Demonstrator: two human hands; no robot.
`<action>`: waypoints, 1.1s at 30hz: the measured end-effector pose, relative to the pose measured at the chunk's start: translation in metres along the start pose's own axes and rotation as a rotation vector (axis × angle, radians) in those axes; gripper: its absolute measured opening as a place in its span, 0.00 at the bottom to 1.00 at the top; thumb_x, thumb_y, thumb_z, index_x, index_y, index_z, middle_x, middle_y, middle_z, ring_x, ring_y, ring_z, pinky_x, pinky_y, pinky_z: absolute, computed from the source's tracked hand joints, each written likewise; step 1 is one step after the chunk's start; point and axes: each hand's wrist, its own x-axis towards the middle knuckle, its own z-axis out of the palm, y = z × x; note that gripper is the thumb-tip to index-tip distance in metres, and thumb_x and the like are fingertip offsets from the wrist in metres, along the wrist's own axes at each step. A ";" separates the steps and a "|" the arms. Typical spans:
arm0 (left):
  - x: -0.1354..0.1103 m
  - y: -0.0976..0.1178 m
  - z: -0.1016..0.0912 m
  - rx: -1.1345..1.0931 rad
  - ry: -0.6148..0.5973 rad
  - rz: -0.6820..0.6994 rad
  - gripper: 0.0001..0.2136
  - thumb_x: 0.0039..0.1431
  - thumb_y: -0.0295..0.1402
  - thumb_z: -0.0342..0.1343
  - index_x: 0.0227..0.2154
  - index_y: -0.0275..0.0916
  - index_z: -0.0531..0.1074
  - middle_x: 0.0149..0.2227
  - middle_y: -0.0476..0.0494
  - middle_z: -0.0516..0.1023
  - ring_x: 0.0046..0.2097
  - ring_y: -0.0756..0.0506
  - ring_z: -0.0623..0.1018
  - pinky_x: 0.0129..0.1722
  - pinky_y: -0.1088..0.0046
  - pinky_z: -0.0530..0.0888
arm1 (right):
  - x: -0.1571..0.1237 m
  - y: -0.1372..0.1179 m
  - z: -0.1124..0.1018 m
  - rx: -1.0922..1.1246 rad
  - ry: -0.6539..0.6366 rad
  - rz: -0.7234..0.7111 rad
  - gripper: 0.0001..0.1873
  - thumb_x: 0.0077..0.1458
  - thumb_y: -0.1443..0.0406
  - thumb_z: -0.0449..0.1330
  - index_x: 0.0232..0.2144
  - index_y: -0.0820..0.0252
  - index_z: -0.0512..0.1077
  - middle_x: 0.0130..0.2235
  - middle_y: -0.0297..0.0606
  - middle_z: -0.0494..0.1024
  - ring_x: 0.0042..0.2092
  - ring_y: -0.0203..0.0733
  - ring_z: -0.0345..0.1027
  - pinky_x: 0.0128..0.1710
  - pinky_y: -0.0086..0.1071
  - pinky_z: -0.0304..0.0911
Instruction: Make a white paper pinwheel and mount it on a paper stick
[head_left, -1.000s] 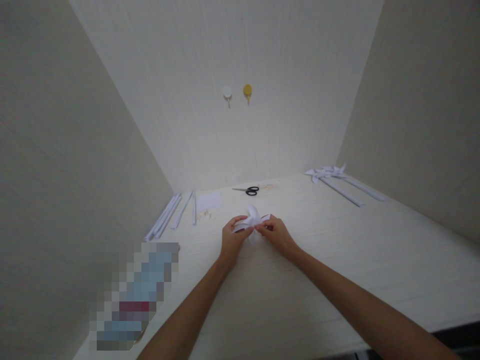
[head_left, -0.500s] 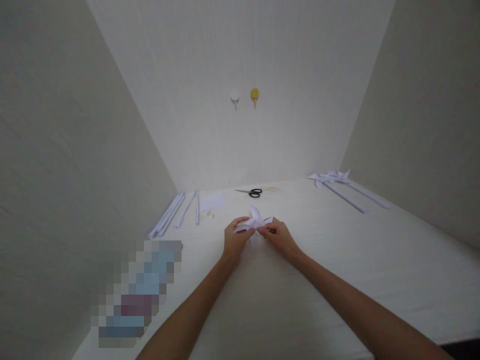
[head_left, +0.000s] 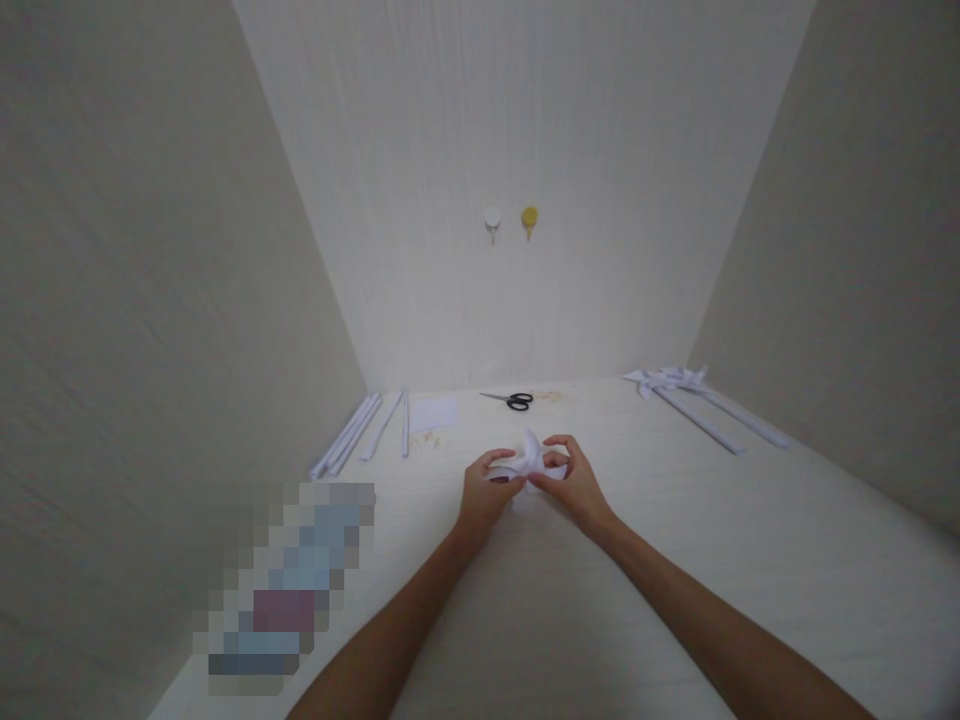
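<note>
Fingers (head_left: 556, 461) of both your hands are pinched on the folded paper (head_left: 529, 452), a small white piece with curved flaps held just above the counter (head_left: 675, 560), near its middle and straight ahead of you. Your left hand (head_left: 484, 495) takes it from the left, thumb on top and the other fingers curled under. Your right hand (head_left: 576, 485) arches over from the right, its fingers bent and pressed in where the flaps seem to meet. One flap stands up between the two hands.

To my eye the work is at that meeting point, so pinch close to it rather than out on the flaps. Let the left hand do the steadying and the right the fine placing. Thin paper like this will likely crease under a hard squeeze, so go lightly, and stay low over the counter so that a slip costs little.

Beyond the paper lie black scissors (head_left: 514, 401), and left of them a small white sheet (head_left: 433, 413) with tiny scraps (head_left: 427, 438) beside it. Rolled paper sticks (head_left: 360, 433) lie along the left wall. Far right, well apart, are pinwheel-like shapes (head_left: 667, 379) on sticks. Two hooks, a white hook (head_left: 492, 219) and a yellow hook (head_left: 529, 217), sit on the back wall.
</note>
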 end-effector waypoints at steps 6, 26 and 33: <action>0.000 0.000 0.001 0.039 -0.003 -0.008 0.15 0.30 0.22 0.59 0.29 0.34 0.71 0.16 0.54 0.71 0.18 0.52 0.69 0.17 0.80 0.64 | -0.001 -0.004 0.001 -0.020 -0.015 0.067 0.25 0.32 0.66 0.63 0.35 0.56 0.56 0.21 0.25 0.70 0.19 0.33 0.62 0.18 0.24 0.55; 0.003 -0.006 0.001 0.078 0.022 0.051 0.17 0.32 0.24 0.60 0.31 0.35 0.69 0.20 0.51 0.72 0.22 0.52 0.72 0.22 0.79 0.68 | -0.002 -0.002 0.002 0.029 0.045 0.056 0.25 0.32 0.67 0.62 0.33 0.55 0.53 0.21 0.24 0.69 0.18 0.33 0.62 0.17 0.25 0.56; 0.001 -0.003 0.002 0.092 0.010 0.028 0.18 0.32 0.24 0.60 0.33 0.35 0.68 0.20 0.51 0.72 0.23 0.51 0.72 0.22 0.79 0.68 | -0.004 -0.005 0.002 0.027 0.062 0.082 0.26 0.32 0.67 0.62 0.33 0.55 0.53 0.20 0.23 0.69 0.18 0.32 0.61 0.17 0.24 0.55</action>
